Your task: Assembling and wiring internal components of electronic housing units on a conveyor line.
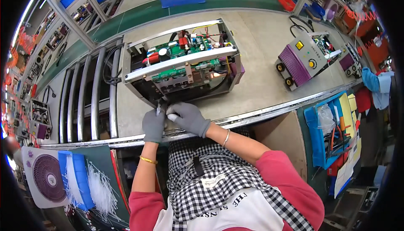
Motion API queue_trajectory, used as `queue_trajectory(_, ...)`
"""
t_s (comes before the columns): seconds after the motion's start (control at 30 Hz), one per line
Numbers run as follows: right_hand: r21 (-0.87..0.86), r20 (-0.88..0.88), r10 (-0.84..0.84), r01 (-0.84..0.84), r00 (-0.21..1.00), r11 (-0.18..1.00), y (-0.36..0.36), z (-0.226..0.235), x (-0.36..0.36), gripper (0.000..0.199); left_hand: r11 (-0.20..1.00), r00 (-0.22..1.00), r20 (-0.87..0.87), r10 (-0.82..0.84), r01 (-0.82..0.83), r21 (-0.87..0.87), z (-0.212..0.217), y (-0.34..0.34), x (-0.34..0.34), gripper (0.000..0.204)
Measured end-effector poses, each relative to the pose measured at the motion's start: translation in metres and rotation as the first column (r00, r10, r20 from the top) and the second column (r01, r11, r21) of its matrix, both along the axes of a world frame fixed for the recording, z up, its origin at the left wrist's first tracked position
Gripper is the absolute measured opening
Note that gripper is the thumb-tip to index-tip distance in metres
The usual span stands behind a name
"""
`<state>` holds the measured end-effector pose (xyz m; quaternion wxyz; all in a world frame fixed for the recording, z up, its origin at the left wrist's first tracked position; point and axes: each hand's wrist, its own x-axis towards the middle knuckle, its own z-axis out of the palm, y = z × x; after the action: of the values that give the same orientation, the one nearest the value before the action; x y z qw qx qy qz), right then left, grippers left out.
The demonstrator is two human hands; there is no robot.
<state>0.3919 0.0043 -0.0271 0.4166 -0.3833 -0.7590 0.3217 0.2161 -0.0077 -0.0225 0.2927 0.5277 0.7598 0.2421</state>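
Room: The workshop had metal framing point(67, 18) rising at the upper left and orange coiled hoses point(360, 15) at the upper right.
Workbench: A flat, pale workbench point(261, 66) extended across the view in front of the person.
Conveyor: A green belt point(240, 3) ran along the far side, carrying a blue bin point(185, 2) of small brass-coloured parts.
Rollers: Metal rollers point(97, 96) adjoined the benchtop at the left.
Front edge: A metal rail point(252, 116) bounded the near side; both wrists were close to it.
Chassis location: The open chassis point(181, 62) stood on the benchtop, left of centre, its green circuit boards exposed and its near lower corner just beyond the fingers.
Lateral room: A second unit point(296, 66), purple-sided, stood well apart to the right, with benchtop showing between.
Below the edge: A blue box point(86, 184) of thin white strips lay at the left, a blue tray point(311, 136) of hand tools at the right.
Right hand: The gloved right hand point(189, 118) reached in leftward, fingers curled, thumb toward the other hand; its grasp could not be determined.
Left hand: The gloved left hand point(153, 125) pointed away from the body, fingers bent around a small white piece point(158, 110), too small to identify.
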Motion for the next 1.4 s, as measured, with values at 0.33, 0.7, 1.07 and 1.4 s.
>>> queue_trajectory(0.33,-0.641,-0.636,-0.376,-0.191,0.674,0.743,0.009,0.002,-0.013,0.027,0.992,0.95,-0.299,0.085,-0.053,0.116,0.018,0.016,0.006,0.04)
queue_trajectory(0.7,-0.748,-0.537,-0.436,-0.169,0.722,0.642,-0.013,0.001,-0.049,0.022,0.999,0.984,-0.181,0.009,-0.001,0.045,0.011,0.02,0.0,0.037)
queue_trajectory(1.07,-0.698,-0.507,-0.191,-0.271,0.84,0.663,-0.015,0.018,-0.02,0.025,0.997,0.994,-0.075,-0.079,0.078,-0.019,0.005,0.021,-0.011,0.038)
queue_trajectory(1.4,-0.579,-0.221,0.09,-0.205,0.971,0.789,-0.019,0.138,0.106,0.018,0.918,0.987,0.154,-0.054,-0.012,0.397,0.117,-0.024,-0.037,0.028)
